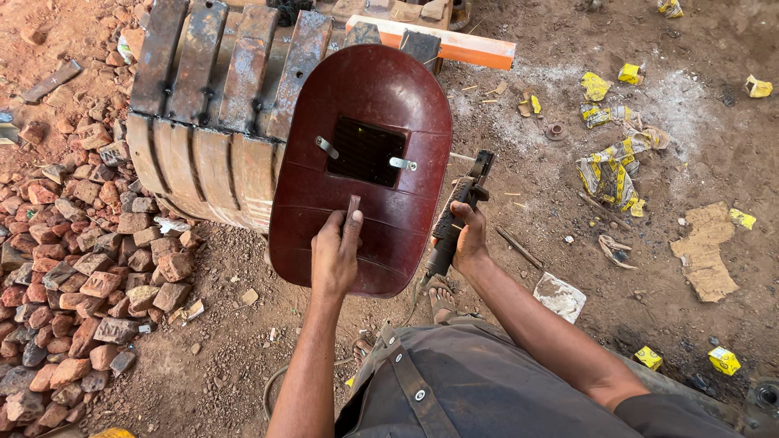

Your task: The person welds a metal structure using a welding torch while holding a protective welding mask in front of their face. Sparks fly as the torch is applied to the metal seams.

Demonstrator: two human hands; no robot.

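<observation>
Above the dirt ground (243, 357): rusty metal part (211, 122)
Left hand (335, 255): gripping welding shield (365, 162) handle
Right hand (469, 239): closed around electrode holder (454, 219)

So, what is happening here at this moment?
A person stands on bare dirt and looks down at their own hands. The left hand holds up a dark red welding shield by the handle on its inner side, so it covers much of the view. The right hand grips a black electrode holder. Behind the shield lies a rusty curved metal piece made of joined strips. Broken bricks are piled on the left, and yellow packaging scraps lie scattered on the right.
</observation>
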